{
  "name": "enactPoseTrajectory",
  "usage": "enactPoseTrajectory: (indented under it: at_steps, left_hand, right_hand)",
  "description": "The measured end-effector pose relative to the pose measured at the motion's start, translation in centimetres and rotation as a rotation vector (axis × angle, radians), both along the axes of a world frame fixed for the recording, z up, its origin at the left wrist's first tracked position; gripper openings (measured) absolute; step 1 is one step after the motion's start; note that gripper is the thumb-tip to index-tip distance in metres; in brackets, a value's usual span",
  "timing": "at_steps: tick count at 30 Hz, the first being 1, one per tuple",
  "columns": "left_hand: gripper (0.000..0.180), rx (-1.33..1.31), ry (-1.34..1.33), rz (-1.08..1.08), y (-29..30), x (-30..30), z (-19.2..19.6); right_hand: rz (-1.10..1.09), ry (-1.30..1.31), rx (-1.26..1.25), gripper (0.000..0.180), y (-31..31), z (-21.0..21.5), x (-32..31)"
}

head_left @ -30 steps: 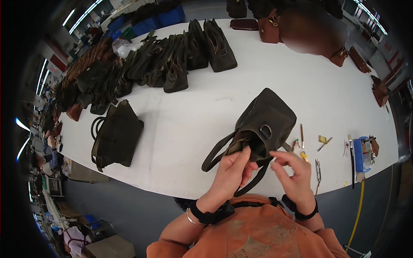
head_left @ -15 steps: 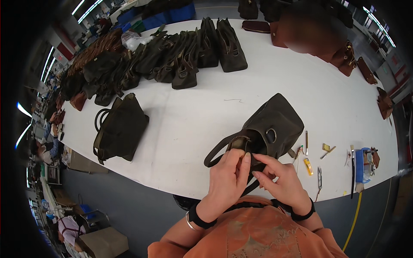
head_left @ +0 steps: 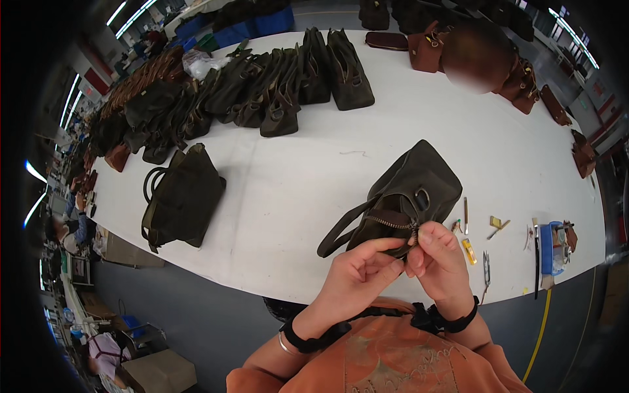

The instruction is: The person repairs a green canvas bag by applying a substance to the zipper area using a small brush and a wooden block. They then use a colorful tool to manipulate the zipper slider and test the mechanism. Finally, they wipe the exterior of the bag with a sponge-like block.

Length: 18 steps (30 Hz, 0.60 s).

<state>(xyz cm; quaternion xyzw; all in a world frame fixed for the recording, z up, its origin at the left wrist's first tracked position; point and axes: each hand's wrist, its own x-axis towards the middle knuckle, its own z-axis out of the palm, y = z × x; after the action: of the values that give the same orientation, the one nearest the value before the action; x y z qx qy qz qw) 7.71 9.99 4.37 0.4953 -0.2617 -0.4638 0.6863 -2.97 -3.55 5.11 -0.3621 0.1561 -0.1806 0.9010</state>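
A dark olive handbag (head_left: 422,173) lies in front of me, its opening toward my body and its handle (head_left: 341,229) out to the left. Metal zipper teeth (head_left: 391,224) curve along the opening. My right hand (head_left: 440,259) is closed, thumb and fingers pinching the zipper near its end. Just left of it, my left hand (head_left: 357,275) is closed at the near edge of the opening, its fingertips almost touching the right ones. What the left fingertips hold is hidden.
Another dark handbag (head_left: 190,196) lies to the left on the white table (head_left: 282,170). Several dark bags (head_left: 282,92) stand at the back. To the right lie a yellow cutter (head_left: 469,251), metal snips (head_left: 486,268), a brush (head_left: 536,255) and a blue tray (head_left: 548,259). A person works far left.
Both hands have shifted right along the bag's opening. My right hand has turned upward and now pinches the zipper end. More zipper teeth show, and the handle has moved slightly right.
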Motion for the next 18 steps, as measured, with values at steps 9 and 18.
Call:
enactPoseTrajectory:
  at_steps: [9, 18]
  left_hand:
    - [0.015, 0.089, -0.914, 0.370, -1.6, -0.2, -0.3]
    - [0.015, -0.028, -1.019, 0.505, -1.9, -0.2, -1.2]
  right_hand:
    - [-0.061, -0.064, -0.103, 0.013, 0.6, -0.9, -0.8]
    - [-0.206, 0.089, -0.335, 0.015, 1.3, -2.3, -1.2]
